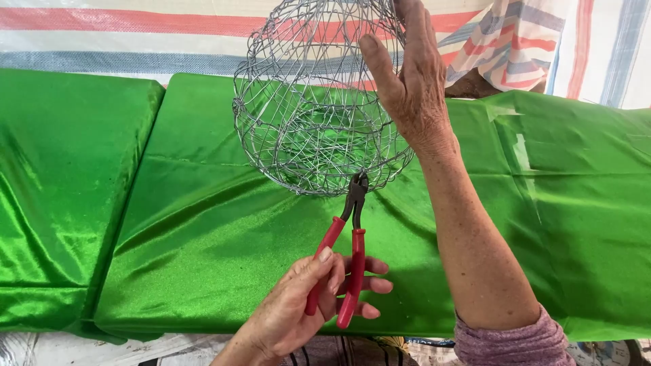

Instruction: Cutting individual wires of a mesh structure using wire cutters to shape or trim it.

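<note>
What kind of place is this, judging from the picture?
Probably a makeshift craft workbench, perhaps outdoors. A shiny green cloth covers the table, a striped tarp hangs behind, and the hands work a wire basket with red-handled pliers.

— Basket? 
— Round wire basket (319, 108), silver, open weave, hung tilted above the green cloth.
— Pliers? 
— Red-handled pliers (344, 254), dark nose up, touched the basket's bottom edge.
</note>
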